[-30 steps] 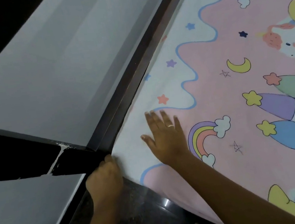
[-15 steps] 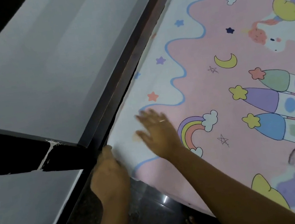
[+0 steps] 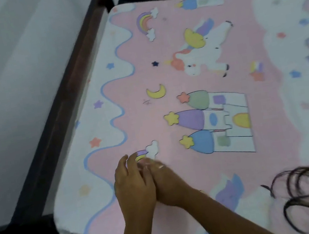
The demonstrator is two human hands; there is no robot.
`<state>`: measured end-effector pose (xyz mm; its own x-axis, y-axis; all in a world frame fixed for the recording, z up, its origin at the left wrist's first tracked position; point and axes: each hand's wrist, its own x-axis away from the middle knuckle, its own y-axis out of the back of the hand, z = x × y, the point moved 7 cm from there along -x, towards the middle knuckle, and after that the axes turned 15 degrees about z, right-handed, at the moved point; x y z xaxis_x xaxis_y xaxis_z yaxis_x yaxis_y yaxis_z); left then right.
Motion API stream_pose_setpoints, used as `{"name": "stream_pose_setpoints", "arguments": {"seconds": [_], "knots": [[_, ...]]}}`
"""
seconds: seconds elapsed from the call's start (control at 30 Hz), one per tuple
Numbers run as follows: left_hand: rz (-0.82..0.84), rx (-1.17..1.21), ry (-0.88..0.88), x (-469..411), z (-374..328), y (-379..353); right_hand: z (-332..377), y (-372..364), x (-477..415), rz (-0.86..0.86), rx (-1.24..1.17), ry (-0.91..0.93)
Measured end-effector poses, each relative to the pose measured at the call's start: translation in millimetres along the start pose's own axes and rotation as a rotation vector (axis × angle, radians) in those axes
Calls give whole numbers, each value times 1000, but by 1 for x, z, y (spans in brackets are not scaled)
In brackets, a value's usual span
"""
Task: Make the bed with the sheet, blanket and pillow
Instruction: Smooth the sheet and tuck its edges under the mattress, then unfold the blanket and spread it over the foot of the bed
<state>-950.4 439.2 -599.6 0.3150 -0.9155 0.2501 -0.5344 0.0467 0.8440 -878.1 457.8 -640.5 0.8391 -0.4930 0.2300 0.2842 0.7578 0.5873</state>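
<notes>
Since half a second ago the left hand (image 3: 134, 185) has come away from the near-left corner, where it was down at the mattress edge by the bed frame (image 3: 60, 112). It now lies on top of the sheet (image 3: 250, 49), touching the right hand (image 3: 171, 185). Neither grip has hold of anything: the left lies flat with fingers straight and slightly spread, and the right looks flat too, though its fingertips are blurred. I judge they are paired there to press out slack after the corner tuck, just near of the rainbow print (image 3: 145, 153). My view has also lifted, showing the sheet spread to the far-left corner. Neither blanket nor pillow is in sight.
</notes>
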Motion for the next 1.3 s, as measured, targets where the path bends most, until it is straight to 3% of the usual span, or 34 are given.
{"name": "stream_pose_setpoints", "arguments": {"seconds": [0.07, 0.2, 0.37, 0.47, 0.57, 0.63, 0.7, 0.8, 0.87, 0.93, 1.0, 1.13, 1.23, 1.3], "knots": [[47, 13, -108, -3, -40, -21, -54, 30, 41, -77, -84, -154], [140, 21, -274, 4, -133, -67, -133, 94, 140, -270, -19, -404], [262, -11, -582, 45, -253, -129, -208, 155, 270, -320, 26, -655], [350, 4, -667, 71, -308, -170, -253, 184, 361, -488, 138, -836], [414, 46, -703, 90, -351, -204, -300, 203, 452, -675, 87, -1074], [444, 67, -701, 98, -374, -227, -326, 208, 505, -783, 9, -1223], [463, 54, -703, 104, -393, -248, -338, 211, 557, -1046, -155, -1364], [493, -4, -692, 108, -421, -277, -354, 185, 617, -1570, -850, -1480], [510, -51, -673, 109, -434, -288, -363, 171, 624, -1711, -1234, -1352], [535, -78, -659, 112, -447, -290, -371, 174, 623, -1811, -1470, -1072], [541, -90, -641, 116, -460, -279, -369, 187, 618, -1793, -1641, -851], [622, -83, -524, 118, -484, -248, -338, 254, 617, -1687, -1707, -598], [649, 102, -431, 117, -500, -220, -292, 319, 609, -1622, -1683, -352], [738, 304, -276, 123, -512, -200, -247, 355, 602, -1592, -1667, -232]]}}
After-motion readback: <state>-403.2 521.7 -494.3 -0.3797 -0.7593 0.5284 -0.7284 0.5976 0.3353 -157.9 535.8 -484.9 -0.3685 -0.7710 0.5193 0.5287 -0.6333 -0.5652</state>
